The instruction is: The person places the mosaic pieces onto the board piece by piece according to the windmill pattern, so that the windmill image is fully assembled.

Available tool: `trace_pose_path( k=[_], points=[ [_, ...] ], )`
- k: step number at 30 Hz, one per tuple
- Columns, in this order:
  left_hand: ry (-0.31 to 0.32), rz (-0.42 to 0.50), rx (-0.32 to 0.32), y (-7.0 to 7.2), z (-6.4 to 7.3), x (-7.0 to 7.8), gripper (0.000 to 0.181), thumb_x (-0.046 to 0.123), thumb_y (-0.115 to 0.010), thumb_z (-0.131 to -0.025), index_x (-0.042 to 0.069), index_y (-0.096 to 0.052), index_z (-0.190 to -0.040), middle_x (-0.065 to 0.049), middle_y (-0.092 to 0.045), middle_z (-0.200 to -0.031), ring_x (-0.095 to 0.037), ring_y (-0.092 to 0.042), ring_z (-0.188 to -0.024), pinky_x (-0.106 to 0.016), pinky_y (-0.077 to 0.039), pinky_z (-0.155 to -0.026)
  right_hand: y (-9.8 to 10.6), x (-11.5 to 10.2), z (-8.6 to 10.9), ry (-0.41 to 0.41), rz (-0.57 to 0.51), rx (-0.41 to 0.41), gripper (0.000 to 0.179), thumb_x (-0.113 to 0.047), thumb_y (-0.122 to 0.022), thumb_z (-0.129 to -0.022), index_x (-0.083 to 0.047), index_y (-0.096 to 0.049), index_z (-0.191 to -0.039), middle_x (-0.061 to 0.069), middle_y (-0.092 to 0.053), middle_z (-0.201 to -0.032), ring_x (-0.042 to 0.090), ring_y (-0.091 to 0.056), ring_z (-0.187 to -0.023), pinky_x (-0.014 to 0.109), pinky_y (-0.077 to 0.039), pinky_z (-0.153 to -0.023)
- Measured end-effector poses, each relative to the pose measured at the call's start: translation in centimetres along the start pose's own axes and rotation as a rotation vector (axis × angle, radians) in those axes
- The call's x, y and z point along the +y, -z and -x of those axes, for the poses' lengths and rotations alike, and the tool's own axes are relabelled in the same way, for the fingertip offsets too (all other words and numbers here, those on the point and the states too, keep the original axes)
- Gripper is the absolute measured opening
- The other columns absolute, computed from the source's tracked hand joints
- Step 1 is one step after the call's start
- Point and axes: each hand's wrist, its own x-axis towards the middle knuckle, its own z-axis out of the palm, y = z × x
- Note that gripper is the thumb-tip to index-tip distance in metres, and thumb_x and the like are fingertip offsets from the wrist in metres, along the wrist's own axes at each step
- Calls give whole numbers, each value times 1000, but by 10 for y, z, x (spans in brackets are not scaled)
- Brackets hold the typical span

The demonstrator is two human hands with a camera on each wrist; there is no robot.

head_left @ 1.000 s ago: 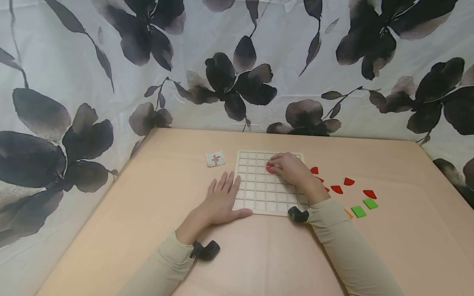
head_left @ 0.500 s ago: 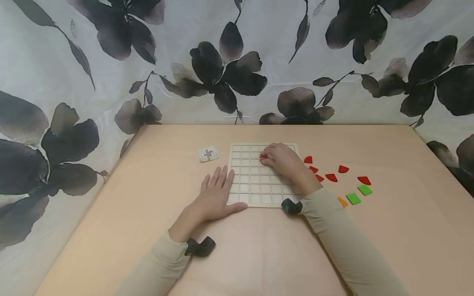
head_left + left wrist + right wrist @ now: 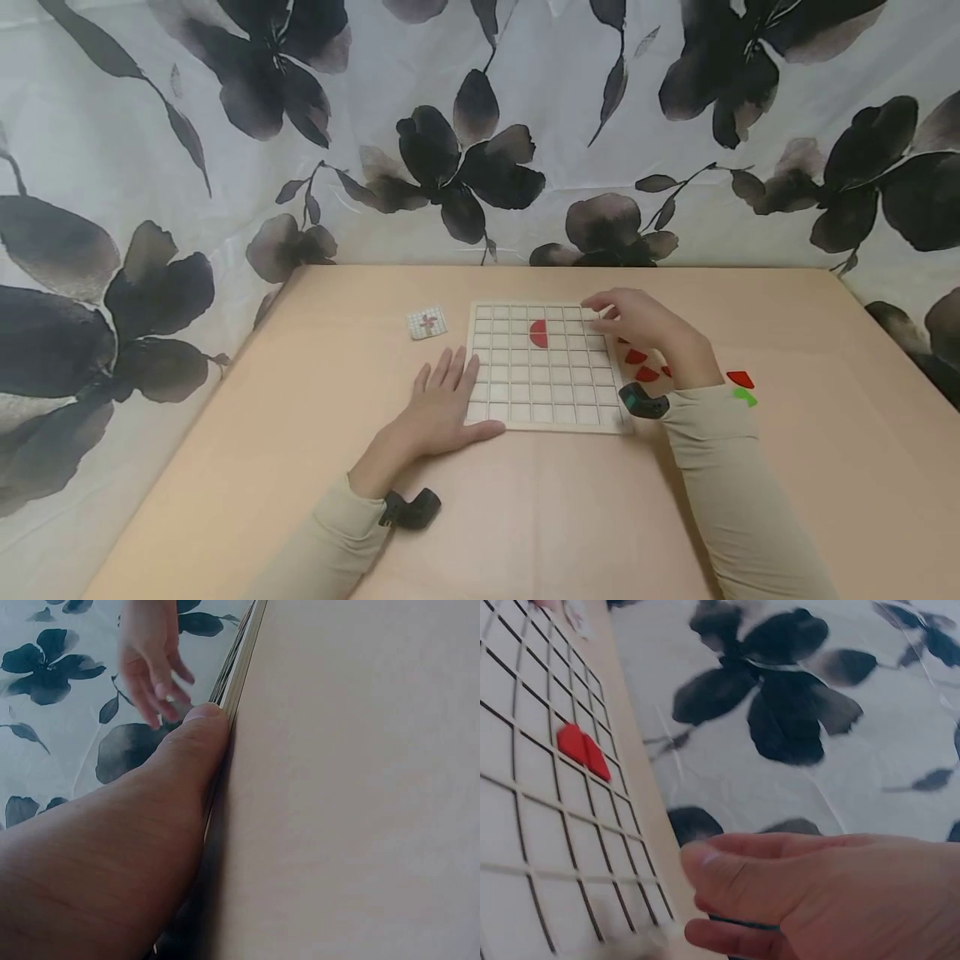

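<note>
A white square grid board lies on the table. My left hand rests flat at its near left corner, fingers spread along the left edge and thumb at the front edge; the left wrist view shows that thumb against the board's side. Two red quarter-round pieces sit in adjoining cells of the board, one above the other, forming a half disc. Over the board's far right edge hovers my right hand, its fingers loosely bent. In the right wrist view nothing shows between thumb and fingers of the right hand.
Several loose red quarter-round pieces lie right of the board, some hidden under my right hand and wrist. A green piece is partly covered by the sleeve. Left of the board's far corner lies a small card with a gridded red pattern.
My right hand has let go of the red pieces on the board and moved right to the board's far right edge, uncovering them. The left hand has stayed in place.
</note>
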Motion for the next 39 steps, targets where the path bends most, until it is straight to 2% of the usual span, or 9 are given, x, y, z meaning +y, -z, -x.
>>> trace_pose_path(
  k=[4,8,12,15,20,25,32,39],
  points=[
    [2,5,-7,0,1,1,105,78,-41,-81,8,-9,-154,-16,-1,-160,-34,2,-148,-58,-5,-115,6,20,10,-114,-20,-35,43,-18,-58,-94,-17,-50,-136,17,-52,-129,34,-52,-114,45,-53,-85],
    [0,10,0,-1,1,0,106,78,-42,-81,8,-9,-154,-16,-2,-160,-34,2,-148,-58,-5,-115,7,37,14,-196,-31,-70,39,-15,-59,-91,-20,-52,-130,16,-52,-126,35,-50,-113,34,-55,-70],
    [1,-3,-1,-2,-1,-3,107,80,-39,-80,10,-7,-154,-14,0,-161,-33,3,-148,-57,-4,-115,4,48,13,-160,-40,-94,40,-13,-63,-87,-14,-53,-126,18,-53,-124,35,-51,-109,32,-56,-71],
    [10,-10,0,-3,0,-4,107,81,-39,-79,11,-7,-154,-13,1,-161,-32,3,-148,-56,-4,-116,0,50,10,-135,-87,-102,39,-13,-65,-87,-10,-54,-124,19,-53,-122,34,-52,-105,31,-56,-73],
    [2,13,9,-2,-1,-4,107,80,-41,-80,10,-8,-154,-14,0,-161,-32,3,-148,-57,-4,-115,-2,49,11,-182,-171,-112,37,-11,-66,-86,-9,-52,-121,18,-53,-119,33,-55,-99,30,-56,-72],
    [-10,24,15,-2,-1,-2,107,80,-41,-80,9,-9,-154,-14,-1,-160,-33,1,-148,-57,-4,-115,-3,52,13,-211,-156,-104,33,-14,-65,-88,-11,-53,-119,17,-54,-119,30,-55,-96,29,-55,-70],
    [-19,21,21,-2,-2,-1,107,79,-42,-80,9,-9,-154,-15,-1,-160,-34,1,-148,-58,-4,-115,-5,53,9,-244,-165,-80,30,-21,-68,-87,-13,-55,-113,15,-57,-109,27,-59,-85,28,-54,-66],
    [-5,16,20,-2,-1,-1,106,79,-41,-80,10,-10,-154,-15,-2,-161,-33,1,-148,-57,-4,-115,-6,50,7,-207,-146,-29,22,-16,-66,-89,-12,-54,-106,14,-55,-104,26,-57,-83,27,-54,-63]
  ],
)
